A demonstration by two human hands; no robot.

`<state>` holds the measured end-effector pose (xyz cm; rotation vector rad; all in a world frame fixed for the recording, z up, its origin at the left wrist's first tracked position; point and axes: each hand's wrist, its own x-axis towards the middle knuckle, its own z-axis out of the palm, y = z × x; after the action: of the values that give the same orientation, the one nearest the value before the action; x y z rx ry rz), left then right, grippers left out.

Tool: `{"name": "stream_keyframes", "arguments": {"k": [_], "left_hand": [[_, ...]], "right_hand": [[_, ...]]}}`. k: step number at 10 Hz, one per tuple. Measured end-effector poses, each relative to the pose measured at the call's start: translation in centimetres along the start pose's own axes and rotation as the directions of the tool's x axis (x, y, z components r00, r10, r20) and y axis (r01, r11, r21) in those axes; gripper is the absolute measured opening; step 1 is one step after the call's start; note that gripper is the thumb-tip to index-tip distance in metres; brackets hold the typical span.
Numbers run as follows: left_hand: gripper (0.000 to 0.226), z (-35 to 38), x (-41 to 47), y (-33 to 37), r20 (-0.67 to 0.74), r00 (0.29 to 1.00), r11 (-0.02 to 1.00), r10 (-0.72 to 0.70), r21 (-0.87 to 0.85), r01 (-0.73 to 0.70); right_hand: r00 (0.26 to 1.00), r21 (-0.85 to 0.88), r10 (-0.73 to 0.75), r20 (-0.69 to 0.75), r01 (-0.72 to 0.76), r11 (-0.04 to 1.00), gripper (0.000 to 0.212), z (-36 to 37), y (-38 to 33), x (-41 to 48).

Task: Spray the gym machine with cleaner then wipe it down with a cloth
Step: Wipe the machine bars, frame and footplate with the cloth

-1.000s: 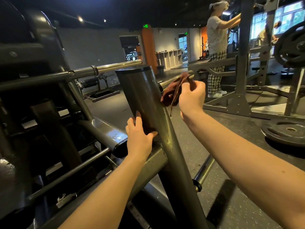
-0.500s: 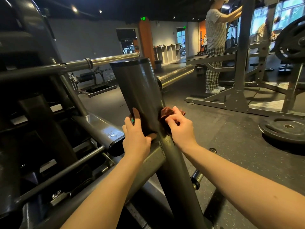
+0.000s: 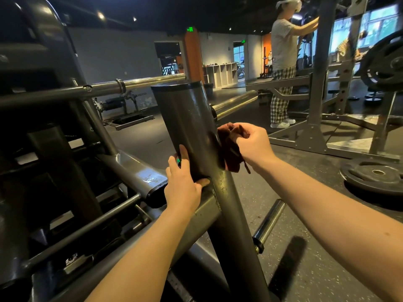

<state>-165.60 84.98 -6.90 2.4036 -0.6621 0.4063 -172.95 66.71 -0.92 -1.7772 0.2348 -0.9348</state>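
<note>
The right hand (image 3: pixel 255 144) pinches a crumpled red-brown cloth (image 3: pixel 229 153) against the slanted dark grey metal tube (image 3: pixel 185 123) just to its left. The left hand (image 3: pixel 183 188), fingers straight, rests opposite. Wiping seems begun, and much of the frame is left.

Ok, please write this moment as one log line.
step: wipe | right hand: grips cloth against machine post, right side | left hand: rests flat on machine post

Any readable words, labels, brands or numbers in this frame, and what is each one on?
Nothing here can be read.
Green ceiling sign: lit, too small to read.
Second green sign: also too small.
Pale marks on the machine frame: worn, illegible.
Weight plate on the floor: no lettering legible.
</note>
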Motion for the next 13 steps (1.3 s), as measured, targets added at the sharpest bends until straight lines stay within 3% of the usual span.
{"name": "stream_keyframes", "arguments": {"k": [1, 2, 3, 4, 5, 6, 7, 9, 10, 11, 12, 13], "left_hand": [[0.109, -0.9, -0.5, 0.6, 0.03, 1.0, 1.0, -0.007, 0.012, 0.006], [0.085, -2.2, -1.4, 1.6, -0.036, 0.999, 0.999, 0.037, -0.022, -0.038], [0.058, -3.0, -2.4, 2.8, -0.034, 0.996, 0.958, 0.078, -0.273, -0.084], [0.053, -3.5, -3.1, 4.5, 0.187, 0.982, 0.88, 0.038, -0.472, 0.055], [0.067, -3.3, -3.5, 5.3, 0.262, 0.965, 0.87, 0.028, -0.481, 0.106], [0.057, -2.8, -3.6, 5.1, 0.318, 0.948, 0.841, 0.017, -0.517, 0.159], [0.016, -2.4, -3.6, 4.5, 0.301, 0.954, 0.813, 0.01, -0.558, 0.167], [0.02, -2.4, -2.4, 4.5, 0.29, 0.948, 0.71, -0.13, -0.64, 0.293], [0.016, -2.3, -1.6, 4.7, 0.377, 0.918, 0.694, -0.122, -0.629, 0.35], [0.016, -2.6, -1.8, 4.9, 0.441, 0.885, 0.621, -0.148, -0.656, 0.43], [0.015, -2.9, -2.4, 4.8, 0.479, 0.874, 0.698, -0.084, -0.597, 0.395], [0.014, -3.3, -2.4, 4.6, 0.423, 0.905, 0.819, -0.038, -0.506, 0.271]], "right_hand": [[0.992, -0.004, 0.12, 0.041, -0.12, 0.993, 0.021, -0.3, -1.2, -0.5], [0.951, 0.016, 0.29, 0.106, -0.293, 0.956, 0.009, -0.5, -1.7, -1.4], [0.906, 0.113, 0.39, 0.166, -0.41, 0.905, 0.01, -0.7, -1.5, -2.0], [0.866, 0.232, 0.426, 0.261, -0.485, 0.843, 0.018, -0.6, -0.9, -3.0], [0.841, 0.225, 0.452, 0.297, -0.521, 0.823, 0.023, -1.1, -0.2, -3.8], [0.829, 0.152, 0.449, 0.334, -0.517, 0.842, 0.026, -2.1, 0.8, -4.2], [0.817, 0.102, 0.426, 0.388, -0.497, 0.862, 0.027, -2.9, 1.7, -4.5], [0.838, 0.107, 0.386, 0.385, -0.456, 0.884, 0.026, -4.1, 2.8, -4.9], [0.793, 0.244, 0.431, 0.431, -0.562, 0.79, 0.037, -4.3, 3.1, -5.2], [0.71, 0.215, 0.479, 0.517, -0.649, 0.73, 0.046, -4.9, 2.5, -5.8], [0.709, 0.133, 0.42, 0.566, -0.582, 0.803, 0.06, -5.5, 3.5, -5.7], [0.691, 0.073, 0.397, 0.604, -0.544, 0.836, 0.064, -6.1, 4.4, -5.4]]}}
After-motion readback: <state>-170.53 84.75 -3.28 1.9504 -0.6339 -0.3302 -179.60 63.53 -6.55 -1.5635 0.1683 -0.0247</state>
